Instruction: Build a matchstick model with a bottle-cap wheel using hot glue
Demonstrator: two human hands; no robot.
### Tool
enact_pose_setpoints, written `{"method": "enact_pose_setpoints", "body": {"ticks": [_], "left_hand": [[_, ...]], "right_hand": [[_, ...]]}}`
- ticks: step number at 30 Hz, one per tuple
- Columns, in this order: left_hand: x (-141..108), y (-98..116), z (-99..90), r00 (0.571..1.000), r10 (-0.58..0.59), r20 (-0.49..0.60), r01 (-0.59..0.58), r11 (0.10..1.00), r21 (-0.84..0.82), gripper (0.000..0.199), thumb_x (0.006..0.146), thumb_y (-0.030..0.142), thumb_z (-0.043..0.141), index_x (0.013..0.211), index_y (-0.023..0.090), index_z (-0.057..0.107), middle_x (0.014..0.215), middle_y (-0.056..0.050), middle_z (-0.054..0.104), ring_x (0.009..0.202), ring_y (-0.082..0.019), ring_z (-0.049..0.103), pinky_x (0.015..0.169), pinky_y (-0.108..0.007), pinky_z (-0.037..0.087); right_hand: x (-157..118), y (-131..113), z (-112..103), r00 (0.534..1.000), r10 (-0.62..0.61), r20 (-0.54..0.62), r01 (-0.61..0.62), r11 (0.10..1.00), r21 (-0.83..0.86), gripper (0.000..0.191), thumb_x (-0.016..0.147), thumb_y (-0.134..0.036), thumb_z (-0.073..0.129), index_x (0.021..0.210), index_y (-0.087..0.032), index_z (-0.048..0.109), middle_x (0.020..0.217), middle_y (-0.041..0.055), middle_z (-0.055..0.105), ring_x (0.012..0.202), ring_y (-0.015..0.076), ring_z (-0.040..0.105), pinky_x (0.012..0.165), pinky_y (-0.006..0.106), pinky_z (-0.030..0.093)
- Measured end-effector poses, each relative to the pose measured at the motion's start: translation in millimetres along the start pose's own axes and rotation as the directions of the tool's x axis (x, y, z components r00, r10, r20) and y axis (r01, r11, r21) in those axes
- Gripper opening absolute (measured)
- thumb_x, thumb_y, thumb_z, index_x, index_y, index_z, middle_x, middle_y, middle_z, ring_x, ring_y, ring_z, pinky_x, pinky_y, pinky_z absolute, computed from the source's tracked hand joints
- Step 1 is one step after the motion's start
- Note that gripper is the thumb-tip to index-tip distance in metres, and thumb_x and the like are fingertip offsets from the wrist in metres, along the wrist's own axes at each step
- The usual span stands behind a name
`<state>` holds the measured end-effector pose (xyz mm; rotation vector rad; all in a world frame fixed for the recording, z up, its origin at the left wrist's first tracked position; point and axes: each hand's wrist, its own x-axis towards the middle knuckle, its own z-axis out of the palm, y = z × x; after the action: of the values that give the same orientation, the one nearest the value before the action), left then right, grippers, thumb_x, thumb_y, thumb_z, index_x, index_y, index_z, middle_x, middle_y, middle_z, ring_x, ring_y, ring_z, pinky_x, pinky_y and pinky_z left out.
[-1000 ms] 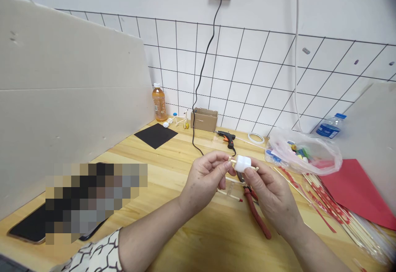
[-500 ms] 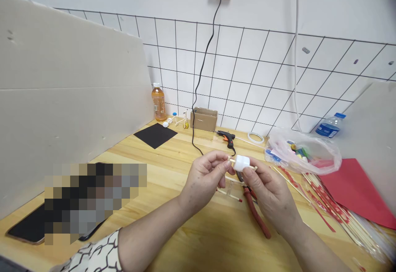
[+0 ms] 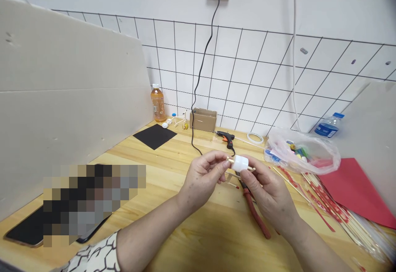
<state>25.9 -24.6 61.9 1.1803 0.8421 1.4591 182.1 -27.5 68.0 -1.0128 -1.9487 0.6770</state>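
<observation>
While one short white plastic cylinder (image 3: pixel 240 163) is held above the table with one thin pale wooden stick (image 3: pixel 251 169) jutting from both its ends, the step in hand is judged to be a fitting or adjusting of the two. The stick's far end is pinched between thumb and fingertips by the left hand (image 3: pixel 202 177); the cylinder is gripped at its near side by the closed right hand (image 3: pixel 272 189). For the next move, an even, level hold seems called for, so that the stick is not snapped or tilted. Below the hands, one pair of red-handled metal pliers (image 3: pixel 256 216) is seen, beside a red-tipped pale stick (image 3: pixel 233 185) partly hidden by fingers. Farther out are counted one black hot-glue gun with an orange trigger (image 3: pixel 228 139), one white ring-shaped roll of tape (image 3: pixel 255 138), one brown cardboard box (image 3: pixel 203 121), one black square sheet (image 3: pixel 154 137), one red sheet (image 3: pixel 365 193), one translucent plastic bag (image 3: pixel 324 160) and two bottles, one amber (image 3: pixel 158 105), one clear with a blue cap (image 3: pixel 329 125); the overlapped bundled sticks (image 3: pixel 334 206) cannot be counted.
</observation>
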Motion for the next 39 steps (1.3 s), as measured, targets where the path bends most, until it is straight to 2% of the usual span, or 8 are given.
{"method": "enact_pose_setpoints", "body": {"ticks": [10, 15, 18, 20, 26, 29, 33, 39], "left_hand": [[-1, -1, -2.4, 0.999, 0.048, 0.027, -0.048, 0.999, 0.02, 0.014, 0.075, 0.024, 0.063, 0.084, 0.014, 0.067, 0.063, -0.001, 0.058, 0.057, -0.008, 0.051, 0.057, -0.02, 0.043], [-1, 1, -2.9, 0.992, 0.119, 0.028, -0.122, 0.986, 0.111, 0.014, 0.076, 0.022, 0.062, 0.086, 0.015, 0.069, 0.092, -0.008, 0.063, 0.076, -0.014, 0.056, 0.062, -0.022, 0.045], [-2, 2, -3.3, 0.989, 0.138, 0.05, -0.143, 0.982, 0.119, 0.018, 0.077, 0.022, 0.06, 0.092, 0.016, 0.068, 0.104, -0.009, 0.06, 0.09, -0.017, 0.056, 0.071, -0.023, 0.046], [-2, 1, -3.8, 0.991, 0.126, 0.036, -0.13, 0.983, 0.126, 0.021, 0.078, 0.021, 0.059, 0.098, 0.018, 0.066, 0.105, -0.007, 0.059, 0.086, -0.015, 0.056, 0.073, -0.023, 0.045], [3, -4, -9.4, 0.992, -0.046, -0.116, 0.046, 0.999, -0.005, 0.024, 0.08, 0.036, 0.057, 0.091, 0.015, 0.059, 0.08, -0.003, 0.061, 0.065, -0.01, 0.054, 0.065, -0.022, 0.046], [6, -6, -14.0, 0.963, -0.267, 0.033, 0.269, 0.957, -0.113, 0.039, 0.077, 0.05, 0.056, 0.085, 0.012, 0.059, 0.076, -0.007, 0.063, 0.061, -0.013, 0.058, 0.059, -0.024, 0.047], [8, -6, -18.5, 0.861, -0.419, 0.288, 0.472, 0.869, -0.145, 0.049, 0.074, 0.058, 0.053, 0.085, 0.011, 0.062, 0.071, -0.008, 0.064, 0.061, -0.016, 0.063, 0.059, -0.025, 0.048], [11, -10, -24.7, 0.861, -0.45, 0.235, 0.493, 0.853, -0.174, 0.044, 0.077, 0.054, 0.055, 0.082, 0.011, 0.063, 0.07, -0.007, 0.065, 0.061, -0.014, 0.061, 0.057, -0.024, 0.049]], "right_hand": [[1, -2, -1, 0.987, -0.157, -0.038, 0.152, 0.982, -0.109, 0.028, 0.09, -0.028, 0.044, 0.117, -0.024, 0.052, 0.094, 0.0012, 0.065, 0.08, 0.0142, 0.061, 0.066, 0.022, 0.047], [1, 1, 0, 0.974, -0.216, -0.066, 0.195, 0.953, -0.23, 0.029, 0.089, -0.027, 0.045, 0.117, -0.024, 0.052, 0.087, 0.0016, 0.064, 0.066, 0.0128, 0.058, 0.058, 0.022, 0.047], [0, 3, 0, 0.958, -0.278, -0.07, 0.247, 0.926, -0.286, 0.027, 0.089, -0.026, 0.045, 0.115, -0.023, 0.051, 0.093, 0.004, 0.064, 0.072, 0.0145, 0.059, 0.062, 0.024, 0.048], [0, 5, 0, 0.943, -0.326, -0.064, 0.287, 0.896, -0.34, 0.028, 0.089, -0.026, 0.044, 0.116, -0.022, 0.049, 0.099, 0.0064, 0.064, 0.077, 0.0161, 0.06, 0.065, 0.026, 0.047], [-1, 11, 0, 0.883, -0.468, -0.008, 0.396, 0.756, -0.521, 0.033, 0.089, -0.025, 0.044, 0.121, -0.016, 0.044, 0.097, 0.0103, 0.064, 0.082, 0.0195, 0.058, 0.067, 0.03, 0.045], [0, 14, 3, 0.843, -0.536, 0.042, 0.453, 0.666, -0.593, 0.034, 0.088, -0.023, 0.047, 0.121, -0.014, 0.044, 0.091, 0.0103, 0.065, 0.078, 0.0199, 0.057, 0.065, 0.031, 0.044], [1, 20, 8, 0.79, -0.6, 0.129, 0.516, 0.536, -0.668, 0.035, 0.087, -0.021, 0.048, 0.121, -0.011, 0.045, 0.088, 0.0112, 0.065, 0.075, 0.0206, 0.056, 0.062, 0.031, 0.041], [2, 29, 15, 0.743, -0.626, 0.237, 0.582, 0.43, -0.69, 0.038, 0.088, -0.021, 0.048, 0.125, -0.012, 0.044, 0.088, 0.0101, 0.065, 0.075, 0.0211, 0.055, 0.062, 0.033, 0.039]]}}
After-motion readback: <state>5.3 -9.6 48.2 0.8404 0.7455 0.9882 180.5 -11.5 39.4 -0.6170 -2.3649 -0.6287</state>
